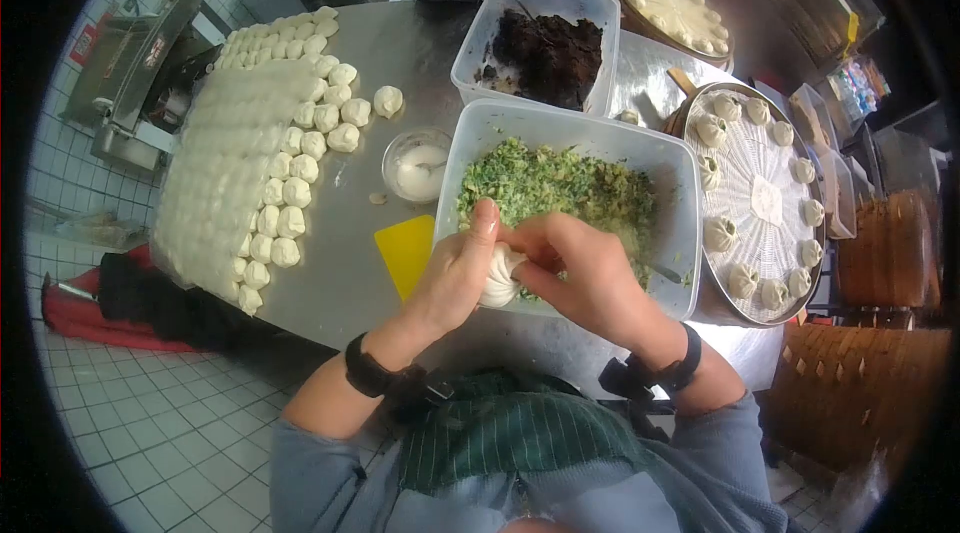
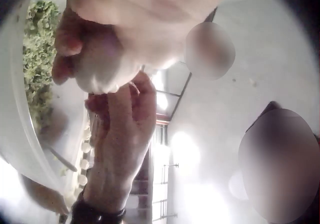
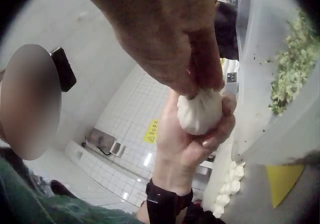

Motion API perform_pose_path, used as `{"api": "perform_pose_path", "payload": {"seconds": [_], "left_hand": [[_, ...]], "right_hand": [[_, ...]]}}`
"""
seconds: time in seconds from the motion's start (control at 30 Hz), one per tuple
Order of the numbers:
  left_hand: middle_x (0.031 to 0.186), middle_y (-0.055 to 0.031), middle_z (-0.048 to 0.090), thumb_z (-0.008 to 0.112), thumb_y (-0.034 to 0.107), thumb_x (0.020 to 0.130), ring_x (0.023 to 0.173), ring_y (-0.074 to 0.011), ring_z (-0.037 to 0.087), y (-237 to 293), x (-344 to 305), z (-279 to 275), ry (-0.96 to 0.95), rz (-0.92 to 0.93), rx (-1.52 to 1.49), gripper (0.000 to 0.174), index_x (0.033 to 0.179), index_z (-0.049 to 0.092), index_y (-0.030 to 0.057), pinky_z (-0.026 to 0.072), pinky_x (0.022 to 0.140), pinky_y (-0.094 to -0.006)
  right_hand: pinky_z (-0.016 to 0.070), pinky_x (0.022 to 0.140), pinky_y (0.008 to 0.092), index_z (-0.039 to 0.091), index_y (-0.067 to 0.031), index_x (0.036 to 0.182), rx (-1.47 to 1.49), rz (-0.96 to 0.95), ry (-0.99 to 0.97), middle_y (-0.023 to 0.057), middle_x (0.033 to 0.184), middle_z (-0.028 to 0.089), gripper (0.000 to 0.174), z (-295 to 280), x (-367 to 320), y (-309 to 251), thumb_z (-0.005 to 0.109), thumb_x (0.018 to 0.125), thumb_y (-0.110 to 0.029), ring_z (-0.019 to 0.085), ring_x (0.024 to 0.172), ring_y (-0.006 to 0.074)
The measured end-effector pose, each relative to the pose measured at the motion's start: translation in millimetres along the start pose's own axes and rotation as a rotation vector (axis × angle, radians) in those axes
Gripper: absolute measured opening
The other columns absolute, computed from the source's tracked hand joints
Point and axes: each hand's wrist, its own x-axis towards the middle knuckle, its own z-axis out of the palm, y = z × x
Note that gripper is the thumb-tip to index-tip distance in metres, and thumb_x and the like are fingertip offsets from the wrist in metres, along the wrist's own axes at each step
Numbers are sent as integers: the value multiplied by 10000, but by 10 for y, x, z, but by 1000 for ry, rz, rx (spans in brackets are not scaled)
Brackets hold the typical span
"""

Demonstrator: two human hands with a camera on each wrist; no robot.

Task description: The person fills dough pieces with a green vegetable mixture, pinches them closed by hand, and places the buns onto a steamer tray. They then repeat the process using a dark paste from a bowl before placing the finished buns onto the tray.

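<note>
A pleated, filled dough bun is held in the fingers of my left hand, over the near rim of a tub. My right hand pinches the gathered pleats at its top. In the right wrist view the round white bun rests against the curled left fingers, its folds drawn up under the right fingertips. Right below both hands, the clear plastic tub contains chopped green vegetable filling. A spoon handle leans in its near right corner.
Many dough balls, partly under plastic sheeting, cover the table's left side. Between them and the tub lie a small bowl and a yellow scraper. A dark-filling tub stands behind; pleated buns ring a steamer at right.
</note>
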Motion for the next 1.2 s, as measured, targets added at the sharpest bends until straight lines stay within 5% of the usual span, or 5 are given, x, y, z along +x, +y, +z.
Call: {"api": "perform_pose_path", "payload": {"seconds": [0.43, 0.73, 0.9, 1.0, 1.2], "left_hand": [[702, -59, 592, 124, 727, 888, 576, -125, 556, 101, 30, -36, 23, -86, 120, 880, 831, 642, 19, 431, 416, -247], [894, -107, 622, 203, 789, 844, 799, -119, 581, 452, 90, -274, 169, -66, 1, 985, 1090, 609, -74, 455, 711, -208], [696, -69, 608, 126, 747, 876, 683, -148, 594, 130, 227, -450, 221, 232, 223, 922, 899, 662, -3, 482, 516, -267], [647, -61, 611, 114, 748, 873, 570, -153, 604, -138, 219, -708, 266, 88, 89, 925, 896, 646, -9, 462, 453, -250], [641, -93, 606, 119, 720, 891, 476, -176, 593, -253, 43, -671, 99, 52, -510, 881, 847, 631, 5, 426, 383, -237]], "right_hand": [[524, 585, 348, 529, -47, 1015, -403, -480, -143, 92, 814, 549, 289, 22, 30, 161, 609, 737, -53, 604, 709, 251], [523, 524, 275, 530, -75, 930, -683, -789, -206, 48, 798, 513, 207, -111, 509, -133, 584, 733, -112, 606, 735, 183], [533, 598, 355, 558, -66, 939, -291, -555, -256, 68, 819, 584, 192, -4, 674, -34, 626, 767, -119, 631, 739, 233], [527, 638, 399, 590, -55, 923, -204, -118, -336, 89, 827, 627, 159, 27, 694, 202, 634, 793, -135, 643, 743, 276], [534, 649, 389, 617, -60, 876, -770, -13, -567, 125, 815, 656, 160, 363, 553, 970, 612, 808, -205, 658, 745, 295]]}}
